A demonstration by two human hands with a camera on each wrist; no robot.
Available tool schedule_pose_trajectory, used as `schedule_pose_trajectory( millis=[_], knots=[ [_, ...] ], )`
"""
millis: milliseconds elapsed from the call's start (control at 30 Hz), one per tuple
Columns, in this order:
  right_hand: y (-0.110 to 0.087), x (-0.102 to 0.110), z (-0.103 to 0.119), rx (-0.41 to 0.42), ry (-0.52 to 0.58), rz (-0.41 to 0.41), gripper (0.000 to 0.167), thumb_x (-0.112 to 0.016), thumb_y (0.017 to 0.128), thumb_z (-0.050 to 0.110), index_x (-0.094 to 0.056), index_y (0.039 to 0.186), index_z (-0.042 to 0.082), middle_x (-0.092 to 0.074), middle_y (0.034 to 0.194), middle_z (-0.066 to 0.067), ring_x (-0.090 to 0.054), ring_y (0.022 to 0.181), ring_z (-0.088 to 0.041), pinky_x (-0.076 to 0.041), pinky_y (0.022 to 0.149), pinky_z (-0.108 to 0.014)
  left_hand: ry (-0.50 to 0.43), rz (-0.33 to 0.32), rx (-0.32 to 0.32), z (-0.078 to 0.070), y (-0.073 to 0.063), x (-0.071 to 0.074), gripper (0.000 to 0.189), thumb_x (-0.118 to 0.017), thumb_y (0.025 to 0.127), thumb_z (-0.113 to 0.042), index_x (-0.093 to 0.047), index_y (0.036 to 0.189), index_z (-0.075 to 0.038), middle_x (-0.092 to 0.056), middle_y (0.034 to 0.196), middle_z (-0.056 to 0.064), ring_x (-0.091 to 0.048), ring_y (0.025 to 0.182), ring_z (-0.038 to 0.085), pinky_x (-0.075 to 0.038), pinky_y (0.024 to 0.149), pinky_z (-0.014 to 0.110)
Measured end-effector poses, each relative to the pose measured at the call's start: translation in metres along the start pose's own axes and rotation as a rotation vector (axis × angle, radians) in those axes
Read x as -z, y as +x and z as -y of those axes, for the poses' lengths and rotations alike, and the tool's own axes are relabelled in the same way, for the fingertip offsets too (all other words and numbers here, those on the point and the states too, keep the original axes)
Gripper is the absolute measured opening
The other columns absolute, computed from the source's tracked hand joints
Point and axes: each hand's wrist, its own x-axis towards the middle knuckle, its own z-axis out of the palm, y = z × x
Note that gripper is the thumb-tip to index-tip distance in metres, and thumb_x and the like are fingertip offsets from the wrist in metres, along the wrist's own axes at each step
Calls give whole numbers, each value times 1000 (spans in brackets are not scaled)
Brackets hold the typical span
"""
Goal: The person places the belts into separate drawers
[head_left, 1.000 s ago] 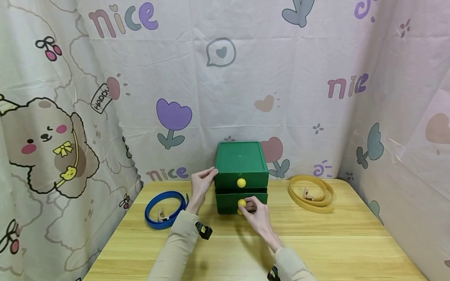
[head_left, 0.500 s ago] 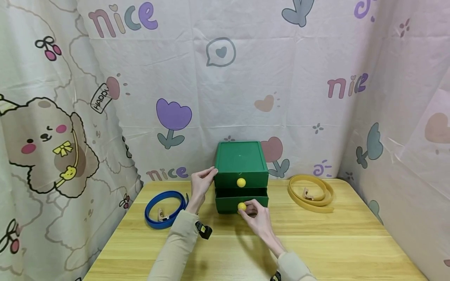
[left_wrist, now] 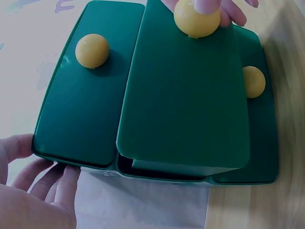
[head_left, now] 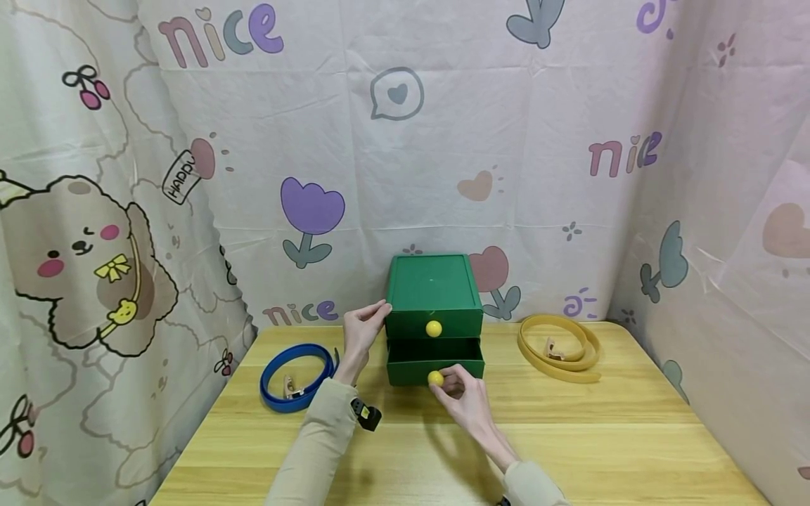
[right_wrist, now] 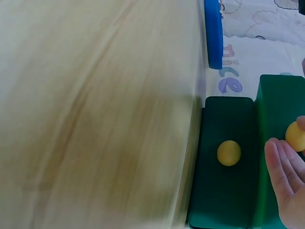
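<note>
A green drawer cabinet [head_left: 433,282] with round yellow knobs stands at the back middle of the table. Its middle drawer [left_wrist: 186,100] is pulled partly out; the top drawer [head_left: 405,325] and bottom drawer [left_wrist: 261,138] sit pushed in. Pinched between thumb and fingers of my right hand [head_left: 468,404] is the middle drawer's yellow knob [head_left: 435,379]. My left hand [head_left: 361,337] grips the cabinet's upper left front corner, thumb and fingers on adjoining faces in the left wrist view. The visible part of the drawer's inside looks dark.
Left of the cabinet lies a coiled blue belt [head_left: 271,393] with a metal buckle. A coiled yellow belt [head_left: 560,374] lies to the right. Patterned cloth [head_left: 405,154] hangs behind the wooden table [head_left: 601,443] and at both sides.
My right hand has drawn the middle drawer forward by its knob, widening the opening above it. The left hand has stayed on the cabinet's corner.
</note>
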Motion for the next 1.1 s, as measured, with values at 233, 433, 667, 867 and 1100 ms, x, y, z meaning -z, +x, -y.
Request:
schedule_pose_trajectory(
  millis=[233, 433, 667, 867, 1100],
  knots=[
    [-6, 2, 2, -10, 17, 11, 22, -84, 79, 4, -71, 93, 13, -75, 77, 0, -69, 69, -6, -58, 65, -20, -6, 8, -1, 0, -1, 1, 31, -73, 94, -21, -74, 121, -6, -71, 126, 15, -70, 105, 12, -55, 100, 39],
    [-10, 3, 4, 31, 4, 12, 22, -84, 79, 2, -70, 93, 11, -76, 77, -2, -69, 67, -7, -57, 62, -17, -6, 11, -4, 0, -1, 0, 32, -73, 94, -21, -73, 121, -5, -70, 127, 16, -69, 111, 18, -54, 101, 41],
    [-14, 4, 6, 37, 5, 21, 22, -83, 79, 2, -69, 94, 9, -77, 78, -5, -68, 69, -1, -57, 62, -17, -8, 5, 0, -1, -2, -1, 32, -73, 93, -20, -73, 121, -4, -71, 125, 17, -70, 108, 16, -54, 100, 40],
    [-17, 6, 8, 52, 4, 29, 21, -83, 79, 2, -69, 94, 8, -77, 78, -4, -67, 69, 1, -58, 61, -18, -3, 4, 2, -1, -2, 0, 32, -73, 93, -20, -73, 122, -5, -71, 126, 16, -69, 112, 19, -54, 100, 38],
    [-21, 6, 11, 36, 17, 34, 23, -83, 77, 0, -70, 93, 10, -76, 76, -1, -67, 67, 0, -58, 60, -20, 0, 2, -3, -1, -1, 0, 32, -72, 94, -20, -73, 121, -5, -71, 126, 17, -69, 113, 22, -55, 98, 35]
  ],
)
